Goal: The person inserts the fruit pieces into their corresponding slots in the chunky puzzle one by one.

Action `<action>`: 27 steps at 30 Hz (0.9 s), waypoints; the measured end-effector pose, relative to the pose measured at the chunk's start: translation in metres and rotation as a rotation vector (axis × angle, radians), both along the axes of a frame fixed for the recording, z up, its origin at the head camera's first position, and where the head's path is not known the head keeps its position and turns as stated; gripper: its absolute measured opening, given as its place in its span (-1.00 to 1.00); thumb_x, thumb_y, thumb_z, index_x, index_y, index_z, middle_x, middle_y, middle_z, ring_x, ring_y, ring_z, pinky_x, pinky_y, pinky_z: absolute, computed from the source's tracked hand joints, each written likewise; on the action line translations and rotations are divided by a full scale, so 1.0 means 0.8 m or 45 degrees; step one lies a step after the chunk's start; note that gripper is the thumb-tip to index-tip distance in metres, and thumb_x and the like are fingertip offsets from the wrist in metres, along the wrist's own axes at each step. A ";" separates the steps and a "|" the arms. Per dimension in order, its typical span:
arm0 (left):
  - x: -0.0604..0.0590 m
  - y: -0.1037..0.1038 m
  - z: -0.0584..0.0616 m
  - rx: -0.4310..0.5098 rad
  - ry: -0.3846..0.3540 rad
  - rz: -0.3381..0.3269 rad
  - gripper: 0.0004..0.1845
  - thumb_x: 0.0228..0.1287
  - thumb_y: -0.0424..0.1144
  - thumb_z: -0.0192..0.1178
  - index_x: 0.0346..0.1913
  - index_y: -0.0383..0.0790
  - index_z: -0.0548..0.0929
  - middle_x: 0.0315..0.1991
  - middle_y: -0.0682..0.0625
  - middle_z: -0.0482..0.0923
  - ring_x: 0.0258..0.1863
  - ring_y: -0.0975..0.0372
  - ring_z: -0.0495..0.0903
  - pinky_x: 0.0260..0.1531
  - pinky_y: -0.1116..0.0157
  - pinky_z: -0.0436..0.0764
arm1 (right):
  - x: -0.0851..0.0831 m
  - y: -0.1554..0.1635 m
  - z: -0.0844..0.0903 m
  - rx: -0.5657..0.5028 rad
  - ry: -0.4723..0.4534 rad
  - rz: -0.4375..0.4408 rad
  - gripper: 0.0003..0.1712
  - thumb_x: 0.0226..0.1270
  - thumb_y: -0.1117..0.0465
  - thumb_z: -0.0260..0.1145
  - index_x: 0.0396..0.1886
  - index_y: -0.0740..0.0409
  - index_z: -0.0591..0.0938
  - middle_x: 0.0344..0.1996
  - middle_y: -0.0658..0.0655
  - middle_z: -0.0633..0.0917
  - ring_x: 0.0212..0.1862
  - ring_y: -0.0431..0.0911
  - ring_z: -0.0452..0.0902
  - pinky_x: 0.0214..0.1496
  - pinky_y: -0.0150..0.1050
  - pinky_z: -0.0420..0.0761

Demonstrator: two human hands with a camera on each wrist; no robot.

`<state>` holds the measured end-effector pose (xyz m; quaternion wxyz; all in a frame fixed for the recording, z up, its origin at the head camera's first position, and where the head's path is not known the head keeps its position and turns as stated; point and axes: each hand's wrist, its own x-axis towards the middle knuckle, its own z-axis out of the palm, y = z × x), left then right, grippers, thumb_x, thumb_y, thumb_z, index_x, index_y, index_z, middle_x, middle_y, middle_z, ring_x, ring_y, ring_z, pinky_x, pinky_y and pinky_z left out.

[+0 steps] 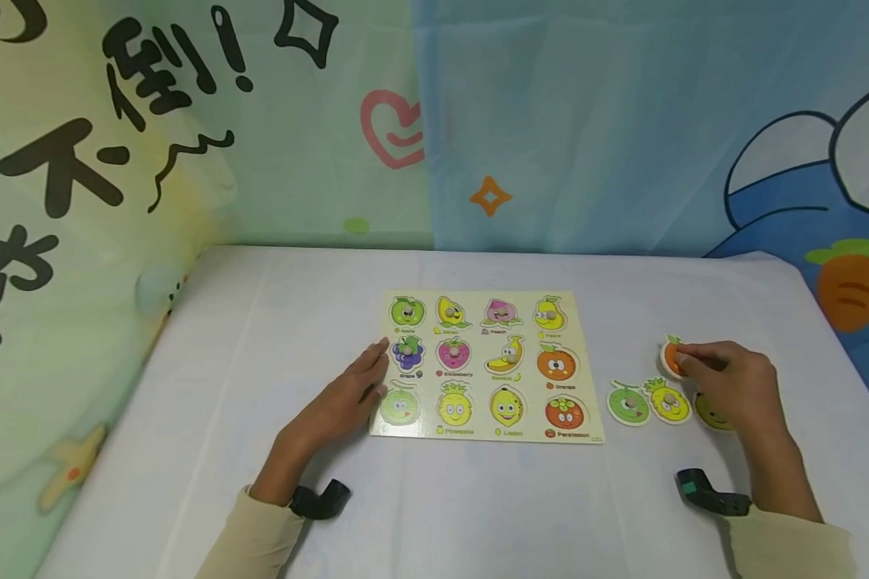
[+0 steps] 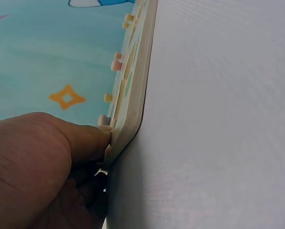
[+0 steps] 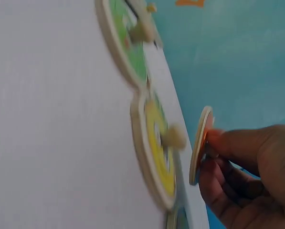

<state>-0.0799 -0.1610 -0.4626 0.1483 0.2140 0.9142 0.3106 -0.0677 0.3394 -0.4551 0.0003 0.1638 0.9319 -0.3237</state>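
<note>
My left hand (image 1: 342, 404) rests at the left edge of a cream fruit puzzle board (image 1: 481, 402), thumb touching its edge in the left wrist view. Pictured fruits fill the board in rows, and small knobs stand up along its face. To the right of the board, my right hand (image 1: 735, 386) pinches an orange fruit puzzle piece (image 3: 199, 148) between thumb and fingers, held up off the cloth. Close below it lie a green round fruit piece (image 1: 628, 404), a pineapple piece (image 1: 669, 402) and a yellow-green piece (image 1: 711, 413) partly hidden by the hand.
A white cloth (image 1: 478, 515) covers the table. Behind it hangs a printed backdrop (image 1: 586, 121) with a carrot, a heart and lettering. Black wrist devices (image 1: 322, 500) sit on both wrists.
</note>
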 end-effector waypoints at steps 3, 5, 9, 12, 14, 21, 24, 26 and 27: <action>0.001 0.000 0.001 0.008 0.005 0.003 -0.41 0.50 -0.30 0.01 0.48 -0.34 0.10 0.55 0.00 -0.14 0.51 0.15 -0.16 0.43 0.13 0.03 | -0.003 -0.012 0.002 -0.067 0.013 0.020 -0.55 0.45 0.07 0.22 0.09 0.34 0.63 0.06 0.37 0.59 0.14 0.25 0.46 0.00 0.02 0.60; 0.001 0.001 0.001 0.016 0.008 0.001 -0.41 0.50 -0.30 0.01 0.48 -0.35 0.11 0.55 -0.02 -0.14 0.51 0.14 -0.16 0.43 0.12 0.04 | -0.004 -0.020 0.005 -0.101 0.011 0.026 -0.55 0.44 0.04 0.23 0.10 0.30 0.64 0.08 0.34 0.60 0.15 0.21 0.46 0.07 0.01 0.57; 0.000 0.002 0.000 0.019 0.006 -0.002 -0.41 0.50 -0.31 0.01 0.47 -0.35 0.11 0.55 -0.03 -0.13 0.51 0.13 -0.15 0.43 0.13 0.03 | -0.008 -0.033 0.008 -0.136 0.021 0.047 -0.53 0.40 -0.03 0.27 0.08 0.24 0.66 0.08 0.28 0.61 0.15 0.13 0.46 0.00 -0.16 0.57; -0.001 0.003 -0.001 0.007 -0.003 -0.001 -0.41 0.50 -0.31 0.01 0.48 -0.34 0.09 0.55 -0.02 -0.14 0.51 0.15 -0.17 0.43 0.15 0.02 | -0.010 -0.044 0.009 -0.156 0.019 0.057 -0.52 0.39 -0.04 0.28 0.07 0.24 0.66 0.08 0.27 0.61 0.14 0.11 0.46 0.03 -0.14 0.57; -0.002 0.004 -0.002 -0.002 -0.007 -0.001 -0.41 0.50 -0.30 0.00 0.48 -0.33 0.08 0.55 -0.01 -0.15 0.51 0.17 -0.18 0.43 0.17 0.01 | -0.010 -0.052 0.011 -0.159 0.028 0.068 -0.54 0.39 -0.01 0.29 0.06 0.25 0.66 0.06 0.27 0.61 0.12 0.11 0.47 0.02 -0.17 0.58; -0.001 0.003 0.000 -0.010 -0.013 0.000 -0.41 0.50 -0.32 -0.01 0.48 -0.32 0.08 0.56 0.01 -0.16 0.51 0.18 -0.19 0.43 0.18 0.00 | -0.013 -0.080 0.016 -0.187 0.072 0.160 -0.60 0.38 0.01 0.31 -0.02 0.25 0.69 -0.01 0.25 0.65 0.03 0.07 0.53 -0.18 -0.49 0.53; -0.001 0.002 0.000 -0.009 -0.015 0.004 -0.41 0.50 -0.33 -0.01 0.48 -0.31 0.08 0.56 0.02 -0.16 0.51 0.18 -0.19 0.43 0.17 0.01 | -0.016 -0.092 0.014 -0.211 0.050 0.194 -0.64 0.38 0.04 0.31 -0.04 0.22 0.70 -0.02 0.24 0.66 -0.01 0.04 0.53 -0.17 -0.41 0.53; -0.001 0.001 -0.001 -0.009 -0.019 0.011 -0.41 0.50 -0.33 -0.01 0.49 -0.29 0.08 0.55 0.04 -0.17 0.51 0.19 -0.20 0.43 0.18 0.00 | -0.019 -0.101 0.011 -0.223 0.027 0.202 -0.68 0.37 0.07 0.32 -0.06 0.20 0.70 -0.04 0.22 0.67 -0.03 0.03 0.53 -0.18 -0.33 0.56; -0.001 0.001 -0.002 -0.008 -0.018 0.014 -0.41 0.50 -0.33 -0.01 0.49 -0.29 0.08 0.55 0.05 -0.17 0.51 0.19 -0.19 0.43 0.18 0.01 | -0.019 -0.105 0.010 -0.225 0.023 0.207 -0.69 0.37 0.09 0.32 -0.06 0.20 0.70 -0.04 0.22 0.67 -0.03 0.04 0.54 -0.17 -0.30 0.57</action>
